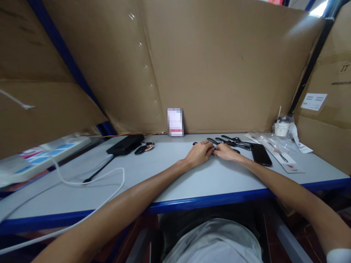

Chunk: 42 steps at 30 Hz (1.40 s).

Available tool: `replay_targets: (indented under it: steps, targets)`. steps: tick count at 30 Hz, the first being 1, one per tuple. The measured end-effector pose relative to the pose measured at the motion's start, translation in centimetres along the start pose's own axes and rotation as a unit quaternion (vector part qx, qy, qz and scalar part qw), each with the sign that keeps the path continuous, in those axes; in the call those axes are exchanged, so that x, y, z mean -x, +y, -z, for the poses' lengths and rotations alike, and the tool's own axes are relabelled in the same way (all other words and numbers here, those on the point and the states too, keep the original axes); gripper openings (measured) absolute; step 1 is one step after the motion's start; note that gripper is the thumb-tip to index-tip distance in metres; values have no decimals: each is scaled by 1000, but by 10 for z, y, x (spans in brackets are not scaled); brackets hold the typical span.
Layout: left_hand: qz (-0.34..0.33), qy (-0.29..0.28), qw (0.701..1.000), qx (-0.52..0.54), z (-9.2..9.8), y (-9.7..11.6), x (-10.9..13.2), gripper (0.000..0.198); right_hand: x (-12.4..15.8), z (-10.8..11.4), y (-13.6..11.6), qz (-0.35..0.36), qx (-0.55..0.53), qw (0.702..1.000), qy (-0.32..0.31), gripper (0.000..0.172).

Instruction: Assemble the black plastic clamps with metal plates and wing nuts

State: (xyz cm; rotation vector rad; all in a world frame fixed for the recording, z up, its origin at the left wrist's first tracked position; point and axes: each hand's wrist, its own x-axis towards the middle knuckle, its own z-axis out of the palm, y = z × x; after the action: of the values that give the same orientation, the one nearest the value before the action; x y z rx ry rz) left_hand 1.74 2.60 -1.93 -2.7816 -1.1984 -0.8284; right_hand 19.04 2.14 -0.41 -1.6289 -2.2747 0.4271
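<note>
Both my hands rest on the grey table [170, 175], meeting near its far middle. My left hand [199, 153] and my right hand [226, 151] have their fingers curled together over a small dark object [214, 149] that I cannot make out. Just behind them lie several black tools with long handles [233, 141]. A black phone [260, 154] lies face up right of my right hand.
A black box [126, 144] with a cable and a dark key fob [144, 148] lie at the left. A white cable [90, 182] loops across the table. Plastic bags [276, 148] and a small white jar [281, 128] sit at the right. Cardboard walls [219, 73] surround the bench.
</note>
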Motion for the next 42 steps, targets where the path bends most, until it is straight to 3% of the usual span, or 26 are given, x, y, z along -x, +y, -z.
replay_targets:
  steps: [5, 11, 16, 22, 29, 35, 42]
  targets:
    - [57, 13, 998, 37, -2, -4, -2, 35, 2, 2, -2, -5, -8, 1000, -3, 35]
    - [56, 22, 998, 1, 3, -6, -2, 30, 2, 1, -1, 1, -4, 1000, -12, 35]
    - [48, -14, 997, -65, 2, 3, -4, 27, -4, -1, 2, -19, -10, 1000, -15, 34]
    - [-1, -86, 985, -149, 6, 14, -8, 23, -5, -2, 2, -62, -101, 993, -15, 36]
    - [-46, -94, 987, -126, 8, 12, -8, 21, 0, 2, 1, -95, -161, 982, -24, 34]
    - [-33, -34, 998, -50, 5, -2, -10, 25, 0, 2, 1, -90, -178, 980, -18, 31]
    - [-63, -46, 996, -45, 9, -14, -8, 19, 2, 2, 2, -79, -191, 978, -24, 31]
